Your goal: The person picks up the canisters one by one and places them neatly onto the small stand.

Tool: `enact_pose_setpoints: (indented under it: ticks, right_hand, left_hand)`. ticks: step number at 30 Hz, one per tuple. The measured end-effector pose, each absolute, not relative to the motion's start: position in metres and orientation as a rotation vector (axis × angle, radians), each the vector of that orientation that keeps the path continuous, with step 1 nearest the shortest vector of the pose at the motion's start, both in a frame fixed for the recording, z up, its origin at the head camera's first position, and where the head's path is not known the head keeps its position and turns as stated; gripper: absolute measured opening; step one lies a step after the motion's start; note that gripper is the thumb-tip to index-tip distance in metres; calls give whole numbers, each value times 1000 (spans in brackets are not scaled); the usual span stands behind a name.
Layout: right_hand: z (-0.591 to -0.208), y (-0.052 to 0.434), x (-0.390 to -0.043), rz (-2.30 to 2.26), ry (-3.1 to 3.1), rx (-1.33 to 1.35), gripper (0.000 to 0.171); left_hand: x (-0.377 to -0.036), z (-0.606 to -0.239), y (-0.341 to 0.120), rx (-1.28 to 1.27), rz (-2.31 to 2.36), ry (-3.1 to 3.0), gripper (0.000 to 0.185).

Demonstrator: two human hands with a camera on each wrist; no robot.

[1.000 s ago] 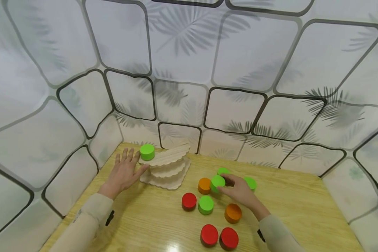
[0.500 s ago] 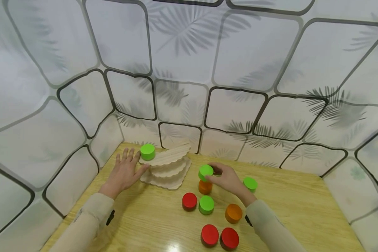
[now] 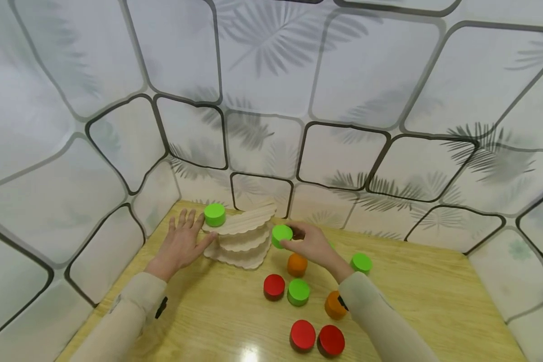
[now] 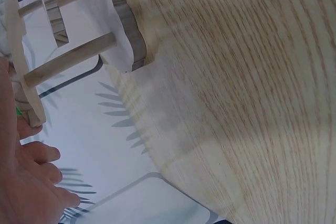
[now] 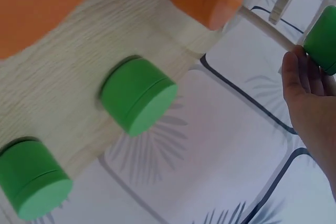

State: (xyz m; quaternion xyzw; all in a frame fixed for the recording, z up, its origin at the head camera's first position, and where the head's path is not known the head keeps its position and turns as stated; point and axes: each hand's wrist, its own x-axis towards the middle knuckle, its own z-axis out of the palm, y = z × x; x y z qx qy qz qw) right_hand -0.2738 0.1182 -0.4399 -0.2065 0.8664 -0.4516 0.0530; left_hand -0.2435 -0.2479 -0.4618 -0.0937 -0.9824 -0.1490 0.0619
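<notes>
My right hand point(image 3: 312, 245) pinches a green round container point(image 3: 282, 236) between thumb and fingers, just right of a three-tier wooden stand point(image 3: 249, 223) with scalloped edges. In the right wrist view, the same green container point(image 5: 323, 40) is held above the table near the stand's posts. My left hand point(image 3: 177, 247), fingers extended, touches the stand's left end at the top tier. Another green container point(image 3: 214, 214) sits on that tier beside the left fingertips. In the left wrist view, the left hand point(image 4: 31, 177) lies against the tier's edge.
Below the right hand stand an orange container point(image 3: 297, 265), a red one point(image 3: 274, 287) and a green one point(image 3: 298, 292). Two red containers point(image 3: 302, 335) are nearer the front. Another orange container point(image 3: 335, 304) is partly behind the right sleeve. A patterned wall point(image 3: 262, 141) encloses the table.
My right hand has carried the green container left and away from me, from beside the orange one to the stand's right side. The left hand stays at the stand.
</notes>
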Motion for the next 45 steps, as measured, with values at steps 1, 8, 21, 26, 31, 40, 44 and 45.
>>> enact_pose_setpoints:
  ticks: [1,8,21,26,31,40,44,45]
  right_hand:
    - [-439,115,-275,-1375,2629,-636,50]
    - [-426,90,-281,-1377,2603,-695,48]
    - [-418,48,-296,-1377,2605,-780,42]
    - [-417,35,-300,-1368,2604,-779,41]
    - [-418,24,-305,-1368,2593,-781,40]
    - [-420,9,-311,-1353,2594,-828,37]
    - [-419,4,-310,-1349,2588,-832,38]
    - [-419,3,-310,-1352,2584,-834,39]
  left_hand:
    - [-243,-462,-248,-282,-449,-2971,87]
    - [-244,-461,-248,-280,-444,-2978,87]
    - [-244,-460,-247,-282,-433,-2984,86]
    - [-244,-460,-247,-277,-432,-2983,85]
    - [-244,-460,-247,-269,-419,-2975,84]
    - [-245,-462,-249,-271,-431,-2991,85]
    - [-246,-462,-249,-267,-432,-2996,86]
    - [-246,-462,-249,-266,-434,-2995,86]
